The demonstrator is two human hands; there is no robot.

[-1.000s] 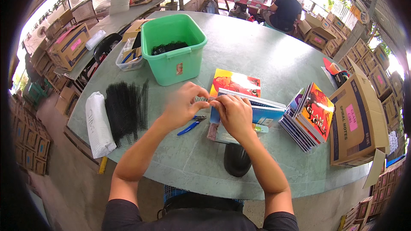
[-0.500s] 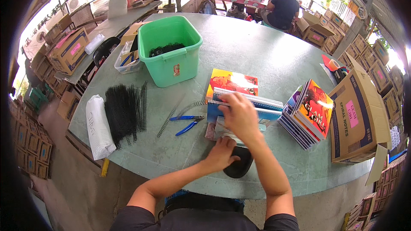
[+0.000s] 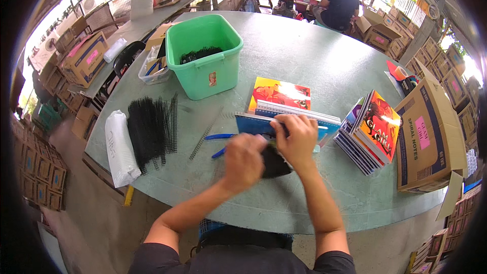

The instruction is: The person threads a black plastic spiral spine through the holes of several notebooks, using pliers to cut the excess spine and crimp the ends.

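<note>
Presently, the left hand (image 3: 242,162) has shifted leftward from its place by the black object (image 3: 277,165), and both hands are now near the blue notebook (image 3: 250,124) at mid-table. The left fingers are blurred; whether they hold anything cannot be told. The right hand (image 3: 296,139) has its fingers narrowed over the notebook's upper edge. Judged from this, handling centres on the notebook; the loose coil (image 3: 199,142) lies untouched. Blue-handled pliers (image 3: 219,136) sit close to the left hand, partly covered, limiting movement there. Tabletop separates the notebook from the notebook stack (image 3: 373,129) at right; the green bin (image 3: 210,78) bounds the far left.
</note>
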